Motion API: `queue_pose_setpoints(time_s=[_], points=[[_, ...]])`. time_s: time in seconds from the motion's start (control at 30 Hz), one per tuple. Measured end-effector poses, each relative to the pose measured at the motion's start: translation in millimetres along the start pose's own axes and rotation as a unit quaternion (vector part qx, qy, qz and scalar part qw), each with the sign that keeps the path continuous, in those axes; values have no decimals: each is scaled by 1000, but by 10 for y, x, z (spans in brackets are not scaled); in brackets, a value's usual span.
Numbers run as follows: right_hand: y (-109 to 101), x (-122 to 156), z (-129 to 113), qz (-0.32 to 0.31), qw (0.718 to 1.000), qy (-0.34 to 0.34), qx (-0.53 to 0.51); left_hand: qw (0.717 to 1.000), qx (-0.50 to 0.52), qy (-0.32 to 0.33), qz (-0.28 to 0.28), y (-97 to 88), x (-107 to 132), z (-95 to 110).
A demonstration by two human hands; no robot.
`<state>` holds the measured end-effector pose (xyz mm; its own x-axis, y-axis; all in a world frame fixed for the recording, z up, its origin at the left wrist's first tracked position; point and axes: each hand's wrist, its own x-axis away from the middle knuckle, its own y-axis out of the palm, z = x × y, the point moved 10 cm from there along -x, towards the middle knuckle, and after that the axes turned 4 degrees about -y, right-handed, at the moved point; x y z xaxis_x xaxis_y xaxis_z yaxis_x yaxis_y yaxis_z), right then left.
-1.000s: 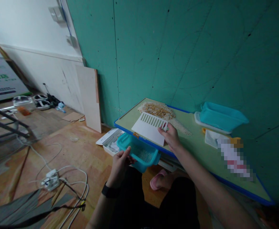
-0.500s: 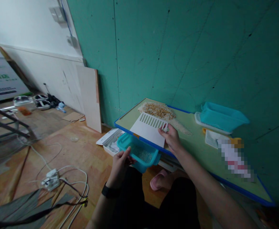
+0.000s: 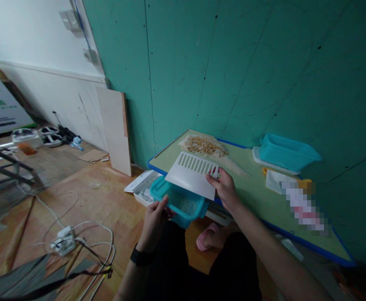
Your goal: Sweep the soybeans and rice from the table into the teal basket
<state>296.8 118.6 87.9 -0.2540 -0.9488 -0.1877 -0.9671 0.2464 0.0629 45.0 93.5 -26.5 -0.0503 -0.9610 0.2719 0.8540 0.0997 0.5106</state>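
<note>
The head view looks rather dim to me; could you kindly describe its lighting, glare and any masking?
In the head view, the white painted wall at left is brightest and the green panel wall darkens rightward; no harsh glare on the white slotted plastic scraper; blocky pixelation masks something on the pale-green, blue-edged tabletop.

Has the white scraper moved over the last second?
Yes: the scraper has moved down the view, now jutting out past the table edge.

Pale-green surface (image 3: 255, 192) with blue edging, bearing white grains (image 3: 235, 167) mixed with tan beans (image 3: 205, 145), a white plastic tray (image 3: 276, 166) under a rectangular turquoise bin (image 3: 288, 149), a flat white piece (image 3: 273, 182) and a blurred white-and-red item (image 3: 304, 209).
</note>
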Motion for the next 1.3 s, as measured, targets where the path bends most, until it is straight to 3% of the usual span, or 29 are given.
queue_pose_setpoints(time_s=[0.3,0.4,0.5,0.6,0.73,0.83,0.93,1.07,1.3], points=[[-604,325,9,109,989,-21,-98,999,-4,9,46,-354,95,-106],[-808,361,-40,155,984,-66,-64,998,-18,-3,53,-341,191,-79],[-1188,460,-219,209,968,-132,38,999,-13,-8,45,-255,286,-38],[-1683,776,-531,282,914,-204,208,999,-10,-12,32,-146,325,-54],[-2105,1313,-783,356,804,-193,437,999,-27,-25,14,-16,297,-159],[-2121,1517,-837,371,727,-171,551,999,-25,-27,4,62,265,-200],[-1995,1441,-817,352,693,-171,605,999,-22,-24,17,90,235,-193],[-1870,1168,-761,317,693,-175,624,999,-29,-12,34,107,214,-161],[-1874,888,-708,297,731,-173,590,999,-11,-19,29,136,234,-206]])
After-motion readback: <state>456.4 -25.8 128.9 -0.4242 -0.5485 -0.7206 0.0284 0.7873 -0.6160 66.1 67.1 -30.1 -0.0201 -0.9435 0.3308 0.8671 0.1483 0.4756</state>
